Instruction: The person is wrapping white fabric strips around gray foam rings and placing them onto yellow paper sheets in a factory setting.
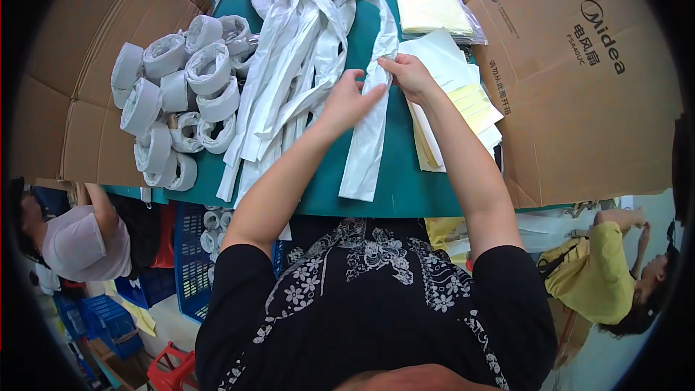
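Note:
A long white wrapped strip lies in front of me on the green tabletop, its lower end near the table's edge. My right hand pinches this strip at its right edge, thumb and finger closed on it. Just left of that grip, my left hand reaches over the strip with thumb and fingers apart; its fingertips are slightly blurred. Beside my left hand is a loose heap of similar white strips, running away from me. What is inside the wrapping does not show.
Several rolled white coils are piled at left. Yellow and white sheets and a bagged yellow stack lie at right. Cardboard walls flank both sides. A blue crate stands below left; people sit on either side.

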`<action>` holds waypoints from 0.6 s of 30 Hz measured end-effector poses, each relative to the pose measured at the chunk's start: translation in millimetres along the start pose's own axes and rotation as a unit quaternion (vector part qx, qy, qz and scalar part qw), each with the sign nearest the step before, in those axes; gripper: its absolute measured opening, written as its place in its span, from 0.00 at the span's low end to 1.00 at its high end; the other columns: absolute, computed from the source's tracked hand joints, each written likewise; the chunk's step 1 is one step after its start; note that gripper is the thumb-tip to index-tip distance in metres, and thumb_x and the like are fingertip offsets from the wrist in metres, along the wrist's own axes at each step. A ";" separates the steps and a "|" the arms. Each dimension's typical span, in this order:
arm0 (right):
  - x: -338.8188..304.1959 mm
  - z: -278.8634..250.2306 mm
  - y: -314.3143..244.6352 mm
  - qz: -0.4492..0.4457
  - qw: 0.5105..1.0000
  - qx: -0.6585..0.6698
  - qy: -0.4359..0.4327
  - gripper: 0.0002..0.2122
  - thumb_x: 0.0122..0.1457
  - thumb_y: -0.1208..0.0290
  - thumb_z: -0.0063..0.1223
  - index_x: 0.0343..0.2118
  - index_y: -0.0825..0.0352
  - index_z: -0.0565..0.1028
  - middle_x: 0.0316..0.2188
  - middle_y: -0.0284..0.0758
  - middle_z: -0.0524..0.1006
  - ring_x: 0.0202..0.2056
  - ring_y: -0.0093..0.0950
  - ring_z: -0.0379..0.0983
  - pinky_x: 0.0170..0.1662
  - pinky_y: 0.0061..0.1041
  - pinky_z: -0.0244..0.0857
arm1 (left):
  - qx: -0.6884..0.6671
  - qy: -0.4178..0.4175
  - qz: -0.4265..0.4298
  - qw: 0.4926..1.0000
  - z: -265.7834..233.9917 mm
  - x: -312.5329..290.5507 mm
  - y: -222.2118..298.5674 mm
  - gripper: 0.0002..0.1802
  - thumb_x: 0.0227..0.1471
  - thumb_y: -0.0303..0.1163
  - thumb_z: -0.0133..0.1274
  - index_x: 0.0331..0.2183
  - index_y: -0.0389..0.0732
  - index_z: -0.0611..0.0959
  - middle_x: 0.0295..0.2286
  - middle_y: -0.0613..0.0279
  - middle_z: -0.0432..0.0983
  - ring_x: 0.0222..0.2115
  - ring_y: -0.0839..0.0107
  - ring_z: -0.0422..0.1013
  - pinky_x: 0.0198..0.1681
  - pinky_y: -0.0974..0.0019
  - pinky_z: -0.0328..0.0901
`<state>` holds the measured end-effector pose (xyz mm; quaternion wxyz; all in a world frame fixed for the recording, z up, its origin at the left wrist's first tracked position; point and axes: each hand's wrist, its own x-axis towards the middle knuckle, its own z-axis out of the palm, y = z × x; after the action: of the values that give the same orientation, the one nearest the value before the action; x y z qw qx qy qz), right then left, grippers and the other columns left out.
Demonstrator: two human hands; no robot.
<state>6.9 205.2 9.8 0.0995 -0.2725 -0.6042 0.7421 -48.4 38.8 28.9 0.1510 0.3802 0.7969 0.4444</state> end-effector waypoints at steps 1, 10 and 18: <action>-7.7 4.2 -1.7 -0.015 1.000 -0.008 -0.024 0.09 0.56 0.67 0.50 0.33 0.68 0.74 0.30 0.32 0.76 0.30 0.21 0.71 0.34 0.21 0.64 | -0.202 -0.063 -0.070 0.975 -0.8 6.2 -5.9 0.21 0.45 0.38 0.56 0.38 0.34 0.74 0.30 0.58 0.75 0.28 0.71 0.71 0.30 0.68 0.65; -91.0 19.0 16.6 0.062 0.996 -0.023 -0.053 0.15 0.57 0.60 0.49 0.40 0.67 0.72 0.30 0.28 0.73 0.31 0.18 0.69 0.33 0.20 0.65 | -0.481 -0.032 -0.131 0.866 21.9 -6.8 -11.7 0.10 0.49 0.34 0.53 0.32 0.38 0.76 0.25 0.66 0.74 0.24 0.80 0.69 0.26 0.74 0.63; -113.5 23.7 47.1 0.074 0.993 0.096 -0.013 0.20 0.59 0.52 0.42 0.38 0.68 0.73 0.27 0.30 0.74 0.25 0.19 0.69 0.30 0.19 0.66 | -0.610 -0.116 -0.234 0.748 33.9 -15.5 -3.3 0.17 0.53 0.43 0.49 0.38 0.39 0.75 0.30 0.63 0.74 0.29 0.72 0.71 0.33 0.66 0.66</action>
<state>97.3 119.3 0.2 0.0618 -0.2961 -0.5097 0.8054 -20.0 46.5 5.7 0.5415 0.0569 0.3965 0.7391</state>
